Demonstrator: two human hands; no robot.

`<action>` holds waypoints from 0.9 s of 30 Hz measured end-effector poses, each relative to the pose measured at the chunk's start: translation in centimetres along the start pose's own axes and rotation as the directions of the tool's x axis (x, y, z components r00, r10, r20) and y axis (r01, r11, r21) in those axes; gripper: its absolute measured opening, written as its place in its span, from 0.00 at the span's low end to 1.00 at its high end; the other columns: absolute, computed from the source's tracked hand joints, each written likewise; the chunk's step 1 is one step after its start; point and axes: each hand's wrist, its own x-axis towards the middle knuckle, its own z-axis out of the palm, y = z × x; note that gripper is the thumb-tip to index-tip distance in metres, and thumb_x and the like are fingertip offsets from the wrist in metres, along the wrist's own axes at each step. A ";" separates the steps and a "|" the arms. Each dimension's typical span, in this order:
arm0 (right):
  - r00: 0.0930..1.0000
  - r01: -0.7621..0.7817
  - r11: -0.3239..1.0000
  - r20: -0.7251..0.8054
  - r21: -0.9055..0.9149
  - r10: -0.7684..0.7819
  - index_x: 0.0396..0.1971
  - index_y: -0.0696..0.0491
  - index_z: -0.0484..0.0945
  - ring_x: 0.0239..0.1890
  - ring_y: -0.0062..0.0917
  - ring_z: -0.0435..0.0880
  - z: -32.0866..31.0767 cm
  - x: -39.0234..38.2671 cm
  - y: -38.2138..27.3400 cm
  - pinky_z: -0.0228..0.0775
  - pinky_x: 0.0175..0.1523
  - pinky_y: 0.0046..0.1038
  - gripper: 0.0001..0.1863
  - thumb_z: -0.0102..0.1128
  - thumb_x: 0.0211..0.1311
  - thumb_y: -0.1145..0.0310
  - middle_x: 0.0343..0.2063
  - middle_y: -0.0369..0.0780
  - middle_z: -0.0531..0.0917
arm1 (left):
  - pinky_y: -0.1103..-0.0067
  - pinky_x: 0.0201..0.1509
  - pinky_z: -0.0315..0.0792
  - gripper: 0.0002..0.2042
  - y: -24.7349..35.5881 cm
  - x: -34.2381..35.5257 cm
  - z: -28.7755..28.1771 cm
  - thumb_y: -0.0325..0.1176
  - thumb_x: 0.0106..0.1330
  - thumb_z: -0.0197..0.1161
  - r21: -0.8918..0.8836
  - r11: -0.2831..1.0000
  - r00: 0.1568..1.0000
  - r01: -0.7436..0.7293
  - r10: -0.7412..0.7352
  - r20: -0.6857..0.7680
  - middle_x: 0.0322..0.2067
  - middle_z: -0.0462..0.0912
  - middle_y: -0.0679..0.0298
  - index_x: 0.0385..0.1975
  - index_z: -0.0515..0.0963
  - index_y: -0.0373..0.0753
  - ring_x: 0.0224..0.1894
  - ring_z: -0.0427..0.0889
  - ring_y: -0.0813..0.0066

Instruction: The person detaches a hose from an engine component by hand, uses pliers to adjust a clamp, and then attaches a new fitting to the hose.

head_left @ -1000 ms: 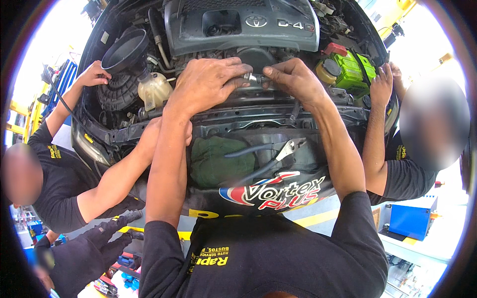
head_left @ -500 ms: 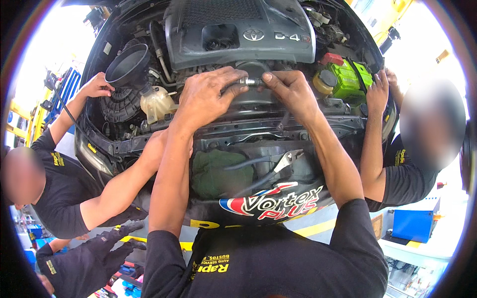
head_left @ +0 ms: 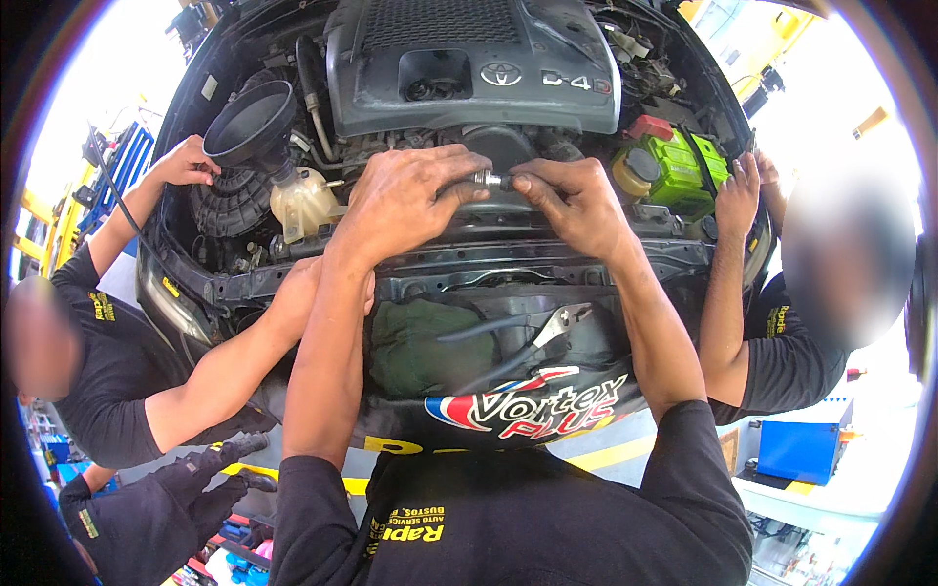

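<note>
Grey plastic engine cover (head_left: 469,63) fills the top of the open bay, with a black funnel (head_left: 252,122) and pale coolant reservoir (head_left: 305,200) to its left and a green-topped battery (head_left: 679,171) to its right. Below, pliers (head_left: 547,332) lie on a green cloth (head_left: 420,347). At the cover's front edge, the left hand (head_left: 410,200) and right hand (head_left: 576,200) each pinch an end of a small metal fitting (head_left: 491,180). It looks like a fitting or threading step; next calls for steady, aligned turning.

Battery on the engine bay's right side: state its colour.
Bright green battery, with a red terminal cap; shows best in the head view.
</note>
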 end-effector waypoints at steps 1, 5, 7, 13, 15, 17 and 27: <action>0.999 -0.018 1.000 0.037 -0.012 0.019 0.43 0.59 0.86 0.32 0.27 0.86 -0.2 0.1 0.0 0.75 0.40 0.33 0.14 0.63 0.73 0.62 0.31 0.48 0.88 | 0.64 0.59 0.77 0.19 -0.1 -0.1 0.2 0.46 0.65 0.68 0.010 1.000 0.999 -0.011 0.012 -0.030 0.51 0.87 0.54 0.52 0.86 0.46 0.55 0.84 0.54; 0.999 -0.026 0.994 0.028 0.104 0.023 0.47 0.60 0.83 0.36 0.30 0.86 0.4 0.4 0.8 0.75 0.43 0.33 0.15 0.62 0.73 0.62 0.34 0.50 0.87 | 0.66 0.53 0.78 0.16 0.4 0.4 -1.0 0.47 0.65 0.68 0.037 0.999 0.995 0.014 -0.010 -0.099 0.46 0.88 0.62 0.49 0.86 0.48 0.49 0.86 0.56; 1.000 -0.004 0.998 -0.008 0.069 0.005 0.46 0.60 0.81 0.38 0.33 0.86 1.1 0.5 0.1 0.75 0.45 0.35 0.14 0.62 0.73 0.64 0.33 0.50 0.86 | 0.68 0.48 0.78 0.15 0.5 0.3 -1.8 0.47 0.64 0.69 0.050 0.998 0.988 0.025 -0.017 -0.155 0.41 0.86 0.67 0.46 0.86 0.50 0.45 0.86 0.59; 0.964 0.206 0.970 -0.141 -0.130 -0.224 0.47 0.57 0.83 0.40 0.45 0.86 1.1 0.6 1.0 0.77 0.45 0.38 0.12 0.65 0.68 0.68 0.39 0.48 0.86 | 0.67 0.49 0.78 0.17 -0.5 0.1 -0.7 0.48 0.62 0.69 0.179 0.984 0.983 -0.006 0.038 -0.179 0.42 0.87 0.66 0.47 0.86 0.48 0.47 0.86 0.60; 0.972 0.193 0.978 -0.120 -0.080 -0.202 0.48 0.58 0.84 0.41 0.43 0.88 1.2 0.5 1.2 0.78 0.46 0.37 0.13 0.65 0.68 0.68 0.39 0.49 0.87 | 0.67 0.50 0.78 0.17 -0.2 0.1 -1.0 0.47 0.62 0.69 0.169 0.985 0.986 -0.037 0.064 -0.155 0.43 0.87 0.66 0.47 0.86 0.48 0.47 0.86 0.60; 0.986 0.135 0.991 -0.102 0.010 -0.134 0.48 0.59 0.85 0.41 0.42 0.88 1.0 0.1 1.1 0.78 0.47 0.36 0.13 0.65 0.68 0.68 0.40 0.49 0.88 | 0.68 0.50 0.78 0.17 0.1 0.1 -1.0 0.46 0.63 0.68 0.169 0.984 0.990 -0.053 0.074 -0.122 0.44 0.88 0.66 0.48 0.86 0.47 0.46 0.86 0.60; 0.990 -0.141 0.977 0.050 0.162 0.135 0.49 0.60 0.84 0.44 0.25 0.85 1.3 0.8 0.4 0.74 0.54 0.31 0.16 0.63 0.72 0.63 0.39 0.46 0.89 | 0.68 0.49 0.78 0.16 -0.4 -0.1 -1.2 0.47 0.60 0.70 0.201 0.978 0.984 -0.048 0.081 -0.160 0.44 0.88 0.67 0.45 0.87 0.49 0.46 0.85 0.62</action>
